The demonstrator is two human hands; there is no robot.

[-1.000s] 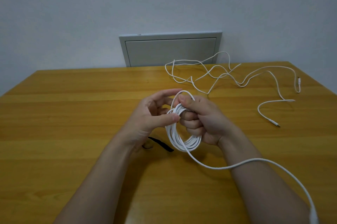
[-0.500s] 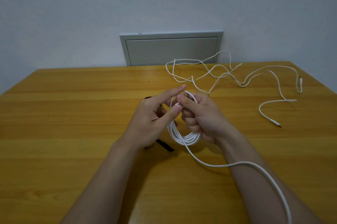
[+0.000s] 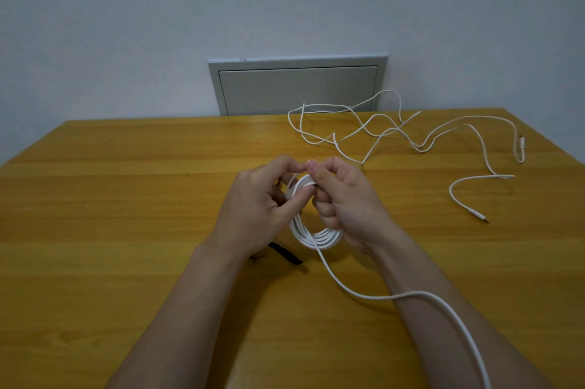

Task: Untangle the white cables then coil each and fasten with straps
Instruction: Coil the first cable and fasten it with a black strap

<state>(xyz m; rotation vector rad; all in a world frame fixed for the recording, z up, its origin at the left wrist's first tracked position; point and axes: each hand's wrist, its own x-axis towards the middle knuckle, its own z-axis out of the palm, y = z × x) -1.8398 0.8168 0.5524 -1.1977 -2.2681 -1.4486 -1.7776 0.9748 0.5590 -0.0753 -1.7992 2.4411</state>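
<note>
A wooden bench (image 3: 126, 198) of honey-yellow boards fills the lower part of the view, its grain running left to right in long planks, with a soft sheen. Behind its far edge rises a plain pale grey-blue wall (image 3: 158, 24). Set into that wall, just above the far edge of the bench, is a grey metal panel door (image 3: 297, 89) with a raised frame, shut flush.

Near the middle of the bench both bare forearms reach in from the near edge. The right hand (image 3: 345, 205) has its grip closed around a coiled white cable (image 3: 319, 236), fingers curled through the ring of loops and the thumb pressed on top of the bundle. The left hand (image 3: 259, 208) meets it at the top of the coil, its thumb and forefinger pinched narrowly on the strands there. From the bottom of the coil a loose tail (image 3: 411, 295) of the same cable runs toward the near right, crosses over the right forearm and leaves the view at the near edge.

A black strap (image 3: 286, 255) lies flat on the bench just under the left wrist, partly hidden by it.

On the far right of the bench a second white cable (image 3: 468, 126) sprawls uncoiled in loose bends, one plug end (image 3: 481, 218) pointing toward the near right, well apart from the hands.
</note>
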